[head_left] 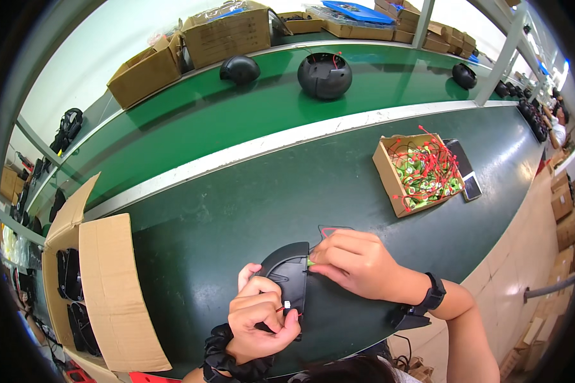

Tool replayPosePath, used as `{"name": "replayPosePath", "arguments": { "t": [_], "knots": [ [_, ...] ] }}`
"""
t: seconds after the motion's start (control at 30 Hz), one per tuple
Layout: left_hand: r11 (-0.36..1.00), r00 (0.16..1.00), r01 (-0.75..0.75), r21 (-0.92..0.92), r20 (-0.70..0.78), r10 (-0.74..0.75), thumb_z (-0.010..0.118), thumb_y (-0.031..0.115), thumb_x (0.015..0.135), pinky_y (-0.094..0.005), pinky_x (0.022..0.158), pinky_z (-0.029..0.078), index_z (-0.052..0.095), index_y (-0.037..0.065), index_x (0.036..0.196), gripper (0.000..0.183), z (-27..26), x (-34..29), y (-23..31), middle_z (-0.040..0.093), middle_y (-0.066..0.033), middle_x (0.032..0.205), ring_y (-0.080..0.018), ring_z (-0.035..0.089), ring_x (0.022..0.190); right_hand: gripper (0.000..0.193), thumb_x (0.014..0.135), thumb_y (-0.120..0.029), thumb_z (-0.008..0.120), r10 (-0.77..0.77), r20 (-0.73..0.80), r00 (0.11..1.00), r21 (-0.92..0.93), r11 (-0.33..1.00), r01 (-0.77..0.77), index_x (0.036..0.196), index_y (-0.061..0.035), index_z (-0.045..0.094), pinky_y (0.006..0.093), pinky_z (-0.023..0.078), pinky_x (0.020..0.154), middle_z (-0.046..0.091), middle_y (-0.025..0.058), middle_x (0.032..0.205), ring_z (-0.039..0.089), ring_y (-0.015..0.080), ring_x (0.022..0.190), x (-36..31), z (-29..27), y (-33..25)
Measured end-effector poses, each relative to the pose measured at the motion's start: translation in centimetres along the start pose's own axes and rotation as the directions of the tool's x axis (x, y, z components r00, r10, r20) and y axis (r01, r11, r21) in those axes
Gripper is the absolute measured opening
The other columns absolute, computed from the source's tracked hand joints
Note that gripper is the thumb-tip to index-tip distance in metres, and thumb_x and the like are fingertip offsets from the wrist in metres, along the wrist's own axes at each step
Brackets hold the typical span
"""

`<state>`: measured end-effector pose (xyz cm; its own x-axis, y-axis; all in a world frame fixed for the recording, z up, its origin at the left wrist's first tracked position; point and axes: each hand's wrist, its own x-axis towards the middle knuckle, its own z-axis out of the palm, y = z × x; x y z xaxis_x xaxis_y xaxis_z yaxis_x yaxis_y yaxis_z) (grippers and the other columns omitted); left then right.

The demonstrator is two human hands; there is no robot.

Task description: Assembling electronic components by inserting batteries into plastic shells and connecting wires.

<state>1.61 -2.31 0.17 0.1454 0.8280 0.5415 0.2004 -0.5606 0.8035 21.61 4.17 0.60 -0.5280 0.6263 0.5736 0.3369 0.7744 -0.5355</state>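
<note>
My left hand (262,316) is closed around a black curved plastic shell (291,268), its hollow side facing up just above the green table. Near my left thumb, a small white connector (287,304) on a thin red wire shows inside the shell. At the shell's straight right edge, my right hand (358,262) pinches a small green part (310,262), mostly hidden by the fingers. Red and black wires (329,229) loop out beyond those fingers. Whether the green part touches the shell is hard to tell.
An open cardboard box (390,172) of green parts with red wires stands at right, beside a phone (470,185). At left, another carton (115,287) holds black parts. Round black housings (324,80) sit on the green conveyor belt (185,127). Cartons (227,35) line the far shelf.
</note>
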Motion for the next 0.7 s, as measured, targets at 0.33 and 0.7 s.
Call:
{"name": "replayPosePath", "arguments": {
  "t": [0.33, 0.7],
  "knots": [
    [1.0, 0.999, -0.004, -0.01, 0.033, 0.005, 0.067, -0.005, 0.059, -0.044, 0.098, 0.03, 0.039, 0.015, 0.047, 0.036, -0.4, 0.3, -0.2, 0.043, 0.0053, 0.051, -0.0144, 0.051, 0.061, 0.018, 0.076, -0.009, 0.077, 0.264, 0.094, 0.96, 0.325, 0.903, -0.28, 0.083, -0.0013, 0.061, 0.0292, 0.052, 0.056, 0.065, 0.0063, 0.081, 0.063, 0.0154, 0.061, -0.6, 0.3, 0.5],
    [0.985, 0.987, 0.02, -0.169, 0.161, 0.008, 0.063, -0.009, 0.06, -0.0439, 0.096, 0.034, 0.034, 0.013, 0.048, 0.038, -1.4, 1.2, -0.6, 0.041, 0.0046, 0.05, -0.0141, 0.054, 0.061, 0.064, 0.073, -0.009, 0.075, -0.004, 0.391, 0.92, 0.289, 0.95, -0.118, 0.132, -0.0072, 0.05, 0.0401, 0.042, 0.097, 0.052, 0.0101, 0.13, 0.05, 0.0304, 0.117, 0.9, -3.1, 1.7]
  ]
}}
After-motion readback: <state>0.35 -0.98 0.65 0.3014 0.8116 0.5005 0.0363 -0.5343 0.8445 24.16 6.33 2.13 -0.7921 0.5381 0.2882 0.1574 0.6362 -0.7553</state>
